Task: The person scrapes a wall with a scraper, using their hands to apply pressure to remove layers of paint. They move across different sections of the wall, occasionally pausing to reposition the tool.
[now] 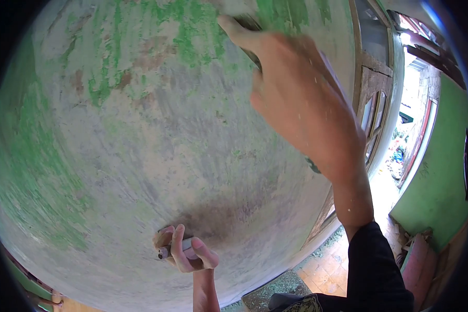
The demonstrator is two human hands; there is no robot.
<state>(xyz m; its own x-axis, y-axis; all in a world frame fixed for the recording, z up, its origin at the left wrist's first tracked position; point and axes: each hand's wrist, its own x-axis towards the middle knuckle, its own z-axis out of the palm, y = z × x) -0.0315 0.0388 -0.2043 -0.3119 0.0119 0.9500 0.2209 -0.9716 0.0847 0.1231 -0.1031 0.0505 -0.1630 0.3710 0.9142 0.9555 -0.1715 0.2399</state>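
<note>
My right hand [307, 99] reaches up to the wall [156, 145], its index finger stretched along a dark, flat scraper [250, 23] held against the flaking green paint [192, 31]. Most of the scraper is hidden behind the fingers, and its upper end is blurred. Lower down, my left hand [190, 252] is close to the wall with its fingers curled round a small grey object with a dark round end [164, 253]. What kind of object that is, I cannot make out. A dark smudge [218, 221] marks the wall just above my left hand.
A wooden-framed door or window [372, 99] borders the wall on the right, with a bright opening beyond. Green flakes lie on the tiled floor [322, 270] and a dark mat [275, 291]. Another green wall [426, 182] stands far right, near a pinkish board [418, 265].
</note>
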